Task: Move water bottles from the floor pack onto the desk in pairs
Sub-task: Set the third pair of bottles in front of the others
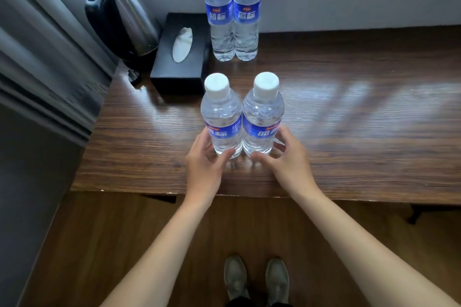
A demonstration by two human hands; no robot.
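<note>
Clear plastic water bottles stand upright on the wooden tabletop [349, 107], long axes vertical and white caps pointing up. The near left bottle [220, 117] and near right bottle [262, 117] touch side by side close to the tabletop's front edge, blue labels facing the person. The left hand [204, 157] curls around the lower part of the near left bottle, thumb across its front near the base and fingers around its outer left side. The right hand [284, 157] mirrors it on the near right bottle, thumb at the front base, fingers wrapping the outer right side. Both bottles sit between the 2 hands, bases on the wood. Farther back, against the wall, a rear pair of bottles [234, 20] stands upright, also touching. Just left of them lies a black tissue box [182, 52], and beside that a steel kettle [119, 12] with a black handle.
</note>
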